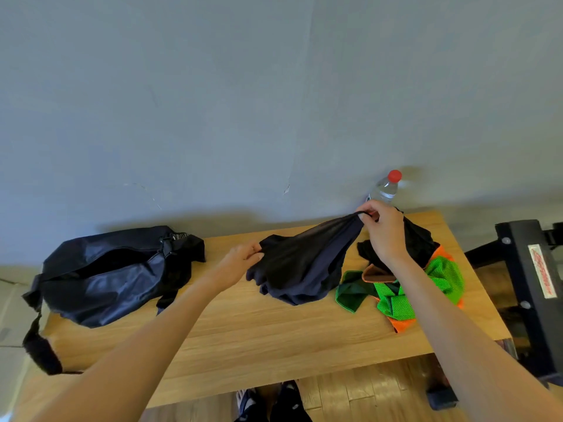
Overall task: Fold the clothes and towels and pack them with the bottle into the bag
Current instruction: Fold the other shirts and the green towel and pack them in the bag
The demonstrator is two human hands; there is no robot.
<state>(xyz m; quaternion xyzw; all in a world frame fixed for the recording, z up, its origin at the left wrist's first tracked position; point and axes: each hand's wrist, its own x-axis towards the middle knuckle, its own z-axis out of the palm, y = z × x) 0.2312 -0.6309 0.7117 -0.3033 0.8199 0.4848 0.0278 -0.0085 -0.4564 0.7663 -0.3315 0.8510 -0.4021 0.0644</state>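
Both hands are gripping a limp black fabric garment [304,266] above the desk [243,336]: my left hand [240,257] pinching its left edge, my right hand [380,226] clutching the far-right waistband. Soft, light, floppy; edges suit gripping.

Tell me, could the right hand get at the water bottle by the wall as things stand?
Probably not straight away. The right hand is pinching one end of the black garment, so it would have to let go first. Otherwise the bottle stands upright just behind it, with nothing visible in between.
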